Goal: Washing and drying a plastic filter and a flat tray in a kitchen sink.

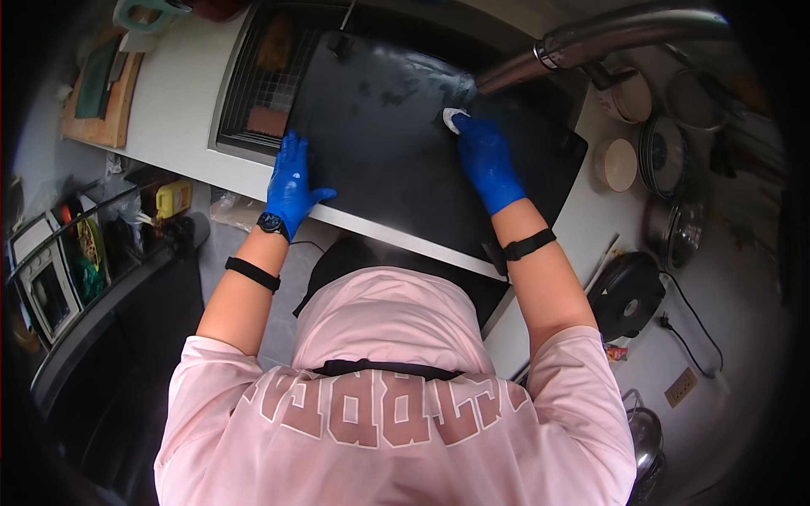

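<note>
A large black flat panel (386, 152) lies over the worktop in front of me, with wet, pale streaks towards its far side. My right hand (486, 158), in a blue glove, holds a small white pad or folded cloth (454, 119) against the panel's far right part. My left hand (292, 183), gloved in blue too, is spread at the panel's left front corner near the counter edge. Nothing is in it, and its thumb points right towards the panel. Whether the left palm presses on the surface is hard to tell.
Left of the panel is a recessed basin with a wire rack (273, 88). A metal pipe (569, 47) reaches over the far right. Bowls (616, 164), stacked plates (661, 155) and a black round appliance (626, 296) stand on the right. A wooden board (104, 129) lies far left.
</note>
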`<state>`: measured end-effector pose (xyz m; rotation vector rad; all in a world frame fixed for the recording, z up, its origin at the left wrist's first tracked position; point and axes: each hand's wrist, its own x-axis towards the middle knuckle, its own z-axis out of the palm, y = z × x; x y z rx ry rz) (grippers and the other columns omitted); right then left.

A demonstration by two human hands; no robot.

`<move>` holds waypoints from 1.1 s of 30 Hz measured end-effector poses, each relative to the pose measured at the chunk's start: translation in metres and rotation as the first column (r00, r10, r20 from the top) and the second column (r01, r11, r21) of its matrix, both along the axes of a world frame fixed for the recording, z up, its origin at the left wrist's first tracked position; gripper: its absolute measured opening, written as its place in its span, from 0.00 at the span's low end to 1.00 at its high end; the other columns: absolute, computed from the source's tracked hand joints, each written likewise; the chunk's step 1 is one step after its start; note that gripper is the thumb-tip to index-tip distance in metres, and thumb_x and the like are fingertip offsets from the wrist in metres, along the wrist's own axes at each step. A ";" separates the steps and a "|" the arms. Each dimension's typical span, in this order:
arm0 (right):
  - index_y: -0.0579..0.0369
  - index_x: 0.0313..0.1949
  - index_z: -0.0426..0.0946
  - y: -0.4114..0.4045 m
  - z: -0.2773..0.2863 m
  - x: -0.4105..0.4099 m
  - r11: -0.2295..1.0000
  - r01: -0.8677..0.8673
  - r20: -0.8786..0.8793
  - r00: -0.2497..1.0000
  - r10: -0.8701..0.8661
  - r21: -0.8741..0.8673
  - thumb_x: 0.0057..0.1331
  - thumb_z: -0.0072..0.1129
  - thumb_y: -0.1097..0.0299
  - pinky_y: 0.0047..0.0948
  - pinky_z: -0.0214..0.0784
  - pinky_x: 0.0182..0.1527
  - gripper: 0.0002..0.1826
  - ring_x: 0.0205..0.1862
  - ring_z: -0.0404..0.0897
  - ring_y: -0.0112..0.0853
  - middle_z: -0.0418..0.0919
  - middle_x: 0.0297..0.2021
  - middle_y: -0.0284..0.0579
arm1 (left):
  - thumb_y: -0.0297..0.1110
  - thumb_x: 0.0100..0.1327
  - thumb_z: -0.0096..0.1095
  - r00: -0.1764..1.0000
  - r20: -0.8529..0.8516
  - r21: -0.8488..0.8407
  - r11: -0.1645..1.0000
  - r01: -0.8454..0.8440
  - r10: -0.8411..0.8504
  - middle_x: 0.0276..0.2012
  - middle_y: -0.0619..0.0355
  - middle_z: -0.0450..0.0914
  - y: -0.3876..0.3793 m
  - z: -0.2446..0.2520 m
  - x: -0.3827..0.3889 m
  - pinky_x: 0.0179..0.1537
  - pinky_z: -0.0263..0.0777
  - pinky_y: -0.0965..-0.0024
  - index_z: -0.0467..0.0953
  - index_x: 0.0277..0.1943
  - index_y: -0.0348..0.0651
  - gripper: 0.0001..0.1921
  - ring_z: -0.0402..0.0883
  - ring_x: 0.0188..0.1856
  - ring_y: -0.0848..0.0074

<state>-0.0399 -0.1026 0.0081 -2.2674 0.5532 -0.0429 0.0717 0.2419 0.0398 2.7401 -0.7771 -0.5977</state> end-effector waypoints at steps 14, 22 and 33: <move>0.57 0.49 0.82 -0.009 -0.013 -0.006 0.934 0.147 -0.189 0.978 -0.088 0.325 0.71 0.54 0.64 0.40 0.74 0.49 0.14 0.48 0.83 0.46 0.83 0.46 0.55 | 0.37 0.44 0.85 1.000 0.003 -0.011 1.000 0.001 -0.001 0.77 0.41 0.46 0.005 0.002 -0.002 0.77 0.47 0.54 0.51 0.76 0.38 0.59 0.46 0.78 0.50; 0.65 0.56 0.78 -0.012 0.006 -0.036 0.837 0.355 -0.014 0.923 -0.384 0.416 0.65 0.64 0.66 0.32 0.71 0.57 0.22 0.52 0.82 0.37 0.83 0.50 0.52 | 0.42 0.44 0.85 0.999 0.036 -0.013 1.000 0.028 -0.028 0.76 0.38 0.48 0.009 -0.002 0.000 0.76 0.49 0.53 0.53 0.74 0.35 0.58 0.47 0.78 0.47; 0.64 0.54 0.76 0.023 -0.020 -0.049 0.134 0.312 -0.150 0.736 -0.661 0.941 0.67 0.57 0.72 0.30 0.73 0.55 0.17 0.49 0.81 0.39 0.80 0.49 0.47 | 0.43 0.45 0.84 0.999 0.009 -0.001 0.999 0.054 -0.054 0.76 0.37 0.48 0.009 0.001 0.004 0.76 0.49 0.53 0.53 0.74 0.35 0.57 0.47 0.78 0.48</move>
